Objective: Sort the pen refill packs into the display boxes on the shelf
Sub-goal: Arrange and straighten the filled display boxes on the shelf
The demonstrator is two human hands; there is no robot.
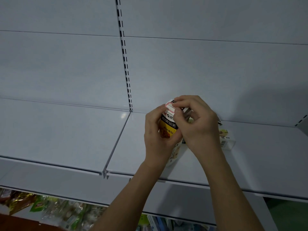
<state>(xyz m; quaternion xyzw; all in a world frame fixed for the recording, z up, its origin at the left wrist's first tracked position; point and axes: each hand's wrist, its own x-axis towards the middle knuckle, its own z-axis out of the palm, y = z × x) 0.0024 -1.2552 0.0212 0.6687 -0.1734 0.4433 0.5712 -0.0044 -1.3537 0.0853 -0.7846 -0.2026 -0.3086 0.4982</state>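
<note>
A small yellow, black and white display box [167,125] is held upright just above the white shelf [260,164]. My left hand [155,137] grips its left side and front. My right hand [197,124] curls over its right side, with the fingertips pinching the white top flap that carries a red-edged label. Behind my right hand lies a clear pen refill pack [226,139] with a barcode on the shelf. A further printed pack [173,155] shows between my wrists, mostly hidden.
The shelf's front lip [183,182] runs across below my wrists. A seam [116,140] splits it from the bare left shelf section. A slotted upright [124,54] stands on the back panel. Packaged goods [50,209] fill the lower shelf.
</note>
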